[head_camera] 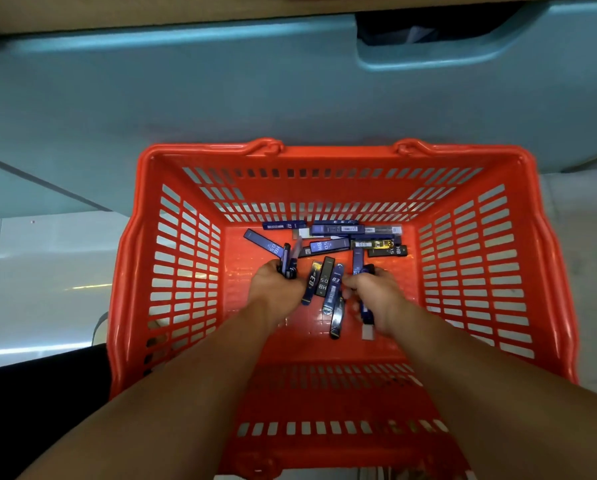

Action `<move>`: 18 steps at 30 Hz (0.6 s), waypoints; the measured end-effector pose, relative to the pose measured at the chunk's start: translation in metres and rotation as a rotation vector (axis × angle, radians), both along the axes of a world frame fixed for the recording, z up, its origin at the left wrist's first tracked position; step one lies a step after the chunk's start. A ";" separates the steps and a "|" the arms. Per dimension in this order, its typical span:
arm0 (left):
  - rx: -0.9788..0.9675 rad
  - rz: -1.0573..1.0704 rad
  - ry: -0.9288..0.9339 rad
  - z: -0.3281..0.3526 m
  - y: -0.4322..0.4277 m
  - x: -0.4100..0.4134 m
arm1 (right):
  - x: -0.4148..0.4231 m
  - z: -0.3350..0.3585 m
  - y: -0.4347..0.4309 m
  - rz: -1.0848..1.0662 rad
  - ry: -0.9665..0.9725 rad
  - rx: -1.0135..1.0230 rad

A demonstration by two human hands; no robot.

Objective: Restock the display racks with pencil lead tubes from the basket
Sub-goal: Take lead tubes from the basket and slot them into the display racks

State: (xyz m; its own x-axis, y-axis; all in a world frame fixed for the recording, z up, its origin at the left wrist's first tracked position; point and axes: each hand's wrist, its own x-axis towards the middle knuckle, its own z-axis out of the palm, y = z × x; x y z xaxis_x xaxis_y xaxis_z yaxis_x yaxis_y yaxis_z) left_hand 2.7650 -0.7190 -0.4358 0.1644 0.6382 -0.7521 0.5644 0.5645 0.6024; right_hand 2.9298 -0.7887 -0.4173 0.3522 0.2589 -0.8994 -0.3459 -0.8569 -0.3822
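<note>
Down in the red basket (pixel 130 271), I am reaching both arms to its floor, my left hand (pixel 272 284) curling round a few pencil lead tubes (pixel 287 263). My right hand (pixel 376 289) is gripping another, the rest lying loose between and beyond my hands.

The orange basket (pixel 324 157) stood open on top, with slatted walls closing all four sides. Lead tubes (pixel 338 233) littered its far and middle floor; the near strip and side margins lay bare. The left hand (pixel 272 285) and right hand (pixel 376 289) filled the centre, each gripping tubes. A blue-grey panel (pixel 220 98) rose just behind the far rim.
</note>
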 end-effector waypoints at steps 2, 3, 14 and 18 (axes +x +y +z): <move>-0.049 -0.036 -0.050 0.007 -0.002 0.001 | 0.009 0.007 -0.005 0.034 0.041 -0.001; -0.076 -0.051 -0.075 0.010 -0.002 0.001 | 0.013 0.011 -0.007 0.038 0.060 0.005; 0.010 -0.281 -0.079 0.094 0.005 -0.015 | 0.014 0.099 0.002 0.233 -0.064 0.141; 0.078 -0.293 -0.160 0.139 0.010 -0.023 | -0.001 0.139 0.006 0.302 -0.097 0.207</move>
